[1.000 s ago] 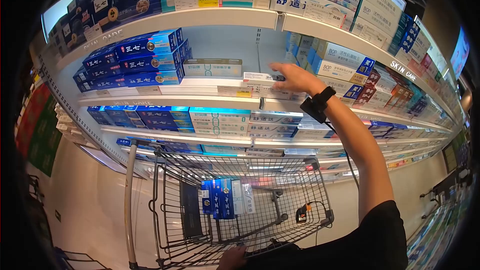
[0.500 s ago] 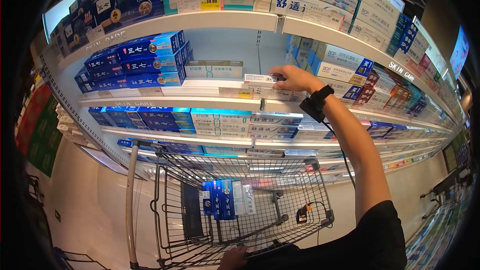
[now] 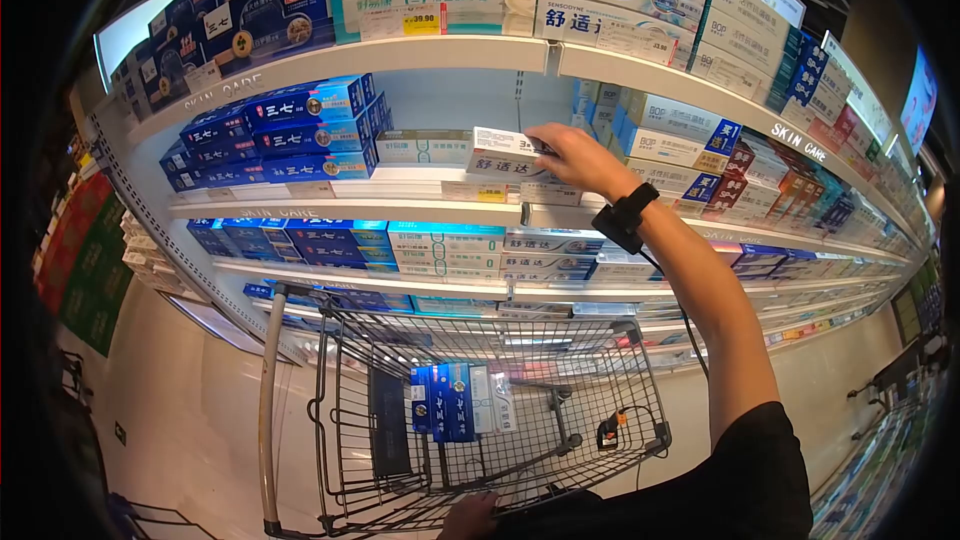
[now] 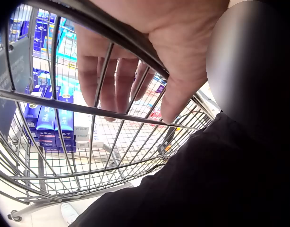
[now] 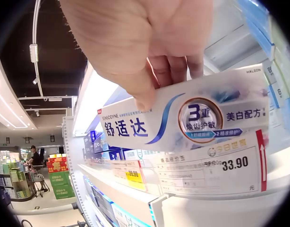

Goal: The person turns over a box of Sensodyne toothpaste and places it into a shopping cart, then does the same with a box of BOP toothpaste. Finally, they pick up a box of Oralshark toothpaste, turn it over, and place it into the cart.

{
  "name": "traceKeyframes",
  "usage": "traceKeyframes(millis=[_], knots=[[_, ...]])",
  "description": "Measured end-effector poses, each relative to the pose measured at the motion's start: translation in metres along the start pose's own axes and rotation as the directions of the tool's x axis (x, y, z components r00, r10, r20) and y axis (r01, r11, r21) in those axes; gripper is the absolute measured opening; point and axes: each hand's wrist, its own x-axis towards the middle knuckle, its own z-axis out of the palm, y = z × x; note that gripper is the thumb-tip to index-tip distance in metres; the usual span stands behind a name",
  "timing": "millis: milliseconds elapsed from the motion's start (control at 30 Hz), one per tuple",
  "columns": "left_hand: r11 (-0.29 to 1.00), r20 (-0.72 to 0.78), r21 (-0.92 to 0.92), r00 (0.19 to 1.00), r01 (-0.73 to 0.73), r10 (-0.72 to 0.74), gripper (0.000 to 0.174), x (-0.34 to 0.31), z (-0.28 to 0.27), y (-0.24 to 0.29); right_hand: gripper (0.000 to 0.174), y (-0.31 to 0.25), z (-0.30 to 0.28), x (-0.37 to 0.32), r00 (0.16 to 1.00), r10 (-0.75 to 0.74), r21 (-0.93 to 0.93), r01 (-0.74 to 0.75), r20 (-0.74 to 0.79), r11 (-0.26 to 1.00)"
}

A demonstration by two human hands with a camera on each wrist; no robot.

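Note:
My right hand (image 3: 580,158) pinches a white Sensodyne toothpaste box (image 5: 135,124) from above, thumb on the near face and fingers behind it. The box is slightly tilted at the front edge of the middle shelf, close over a price tag (image 5: 216,165) reading 33.90. My left hand (image 4: 178,42) rests over the top rail of the shopping cart (image 3: 350,410), its fingers hanging down loosely and straight. In the cart's basket lie several toothpaste boxes (image 3: 450,402), blue ones on the left and pale ones beside them.
Stacked blue toothpaste boxes (image 3: 310,130) fill the shelf's left part, with a pale green-and-white box (image 3: 425,147) beside them. BOP boxes (image 3: 680,130) stand at right. Another shelf (image 3: 430,58) runs above the hand. A small black-and-orange object (image 3: 608,430) hangs at the cart's right side.
My right hand has come down onto the toothpaste box, gripped it, and raised and tipped it so its front face shows. The left hand stays on the cart.

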Motion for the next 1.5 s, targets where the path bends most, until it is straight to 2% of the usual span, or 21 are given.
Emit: traceKeyframes(millis=[133,233,333,433,500,567,633,700,767,800,900,933,1033,1067,1167,1200,1300,1367,1433,1467,1500], knots=[[1.0,0.012,-0.009,1.0,0.002,-0.002,0.04,-0.001,-0.001,0.001,0.039,-0.029,-0.011,-0.003,0.987,-0.121,0.026,0.124,-0.106,0.992],[0.995,-0.021,-0.097,1.0,-0.022,0.02,0.037,-0.006,-0.005,0.004,0.04,-0.064,-0.027,-0.013,0.967,-0.212,0.085,0.226,-0.144,0.97],[0.977,-0.014,-0.098,0.982,-0.191,0.191,0.061,0.004,-0.001,-0.011,0.041,-0.095,-0.046,-0.035,0.951,-0.281,0.132,0.298,-0.127,0.946],[0.904,-0.285,0.016,0.865,-0.427,0.413,0.062,0.005,-0.029,0.011,0.042,-0.118,-0.057,-0.064,0.949,-0.312,0.204,0.315,-0.044,0.927],[0.938,-0.359,-0.064,0.885,-0.339,0.296,0.071,0.001,-0.068,0.044,0.044,-0.125,-0.059,-0.091,0.946,-0.32,0.28,0.295,0.048,0.913],[0.951,-0.489,-0.08,0.843,-0.298,0.223,0.078,0.002,-0.109,0.075,0.042,-0.132,-0.055,-0.121,0.953,-0.28,0.397,0.215,0.112,0.892],[0.916,-0.589,-0.233,0.797,-0.325,0.133,0.09,0.002,-0.142,0.098,0.041,-0.131,-0.046,-0.151,0.943,-0.265,0.436,0.156,0.201,0.886],[0.702,-0.676,-0.483,0.733,-0.523,0.08,0.1,0.005,-0.161,0.119,0.041,-0.131,-0.039,-0.177,0.928,-0.238,0.469,0.08,0.288,0.88],[0.479,-0.689,-0.588,0.714,-0.652,0.126,0.103,0.007,-0.171,0.144,0.042,-0.132,-0.034,-0.203,0.907,-0.193,0.497,-0.021,0.375,0.867],[0.484,-0.641,-0.602,0.746,-0.635,0.181,0.099,0.006,-0.174,0.153,0.044,-0.131,-0.033,-0.214,0.876,-0.145,0.506,-0.125,0.461,0.853],[0.446,-0.487,-0.737,0.857,-0.508,0.169,0.092,0.012,-0.167,0.178,0.042,-0.124,-0.025,-0.25,0.909,-0.17,0.561,-0.081,0.381,0.824],[0.496,-0.471,-0.698,0.853,-0.516,0.226,0.081,0.015,-0.162,0.18,0.042,-0.123,-0.027,-0.259,0.91,-0.127,0.561,-0.129,0.395,0.818],[0.645,-0.45,-0.549,0.838,-0.531,0.307,0.074,0.022,-0.148,0.188,0.035,-0.119,-0.029,-0.289,0.952,-0.118,0.587,-0.075,0.283,0.806],[0.61,-0.454,-0.589,0.841,-0.53,0.293,0.066,0.024,-0.142,0.195,0.034,-0.118,-0.032,-0.297,0.939,-0.061,0.572,-0.153,0.338,0.806],[0.527,-0.411,-0.709,0.882,-0.469,0.232,0.059,0.027,-0.13,0.201,0.035,-0.119,-0.041,-0.316,0.958,-0.054,0.549,-0.116,0.283,0.828],[0.532,-0.444,-0.684,0.863,-0.5,0.24,0.055,0.029,-0.125,0.203,0.038,-0.12,-0.045,-0.323,0.945,0.017,0.538,-0.2,0.326,0.819],[0.375,-0.427,-0.813,0.894,-0.446,0.138,0.056,0.031,-0.112,0.194,0.045,-0.123,-0.065,-0.35,0.975,0.201,0.455,-0.221,0.092,0.863],[0.308,-0.423,-0.848,0.901,-0.432,0.097,0.056,0.03,-0.109,0.196,0.048,-0.12,-0.075,-0.376,0.925,0.376,0.582,-0.331,0.046,0.743],[0.264,-0.413,-0.871,0.908,-0.415,0.066,0.055,0.028,-0.11,0.191,0.049,-0.117,-0.063,-0.405,0.835,0.549,0.76,-0.343,-0.022,0.552],[0.253,-0.425,-0.867,0.902,-0.429,0.071,0.054,0.03,-0.109,0.187,0.057,-0.12,-0.056,-0.416,0.805,0.593,0.802,-0.343,-0.018,0.49],[0.262,-0.437,-0.861,0.898,-0.436,0.058,0.055,0.03,-0.107,0.185,0.059,-0.126,-0.049,-0.422,0.787,0.616,0.856,-0.339,0.03,0.391]])
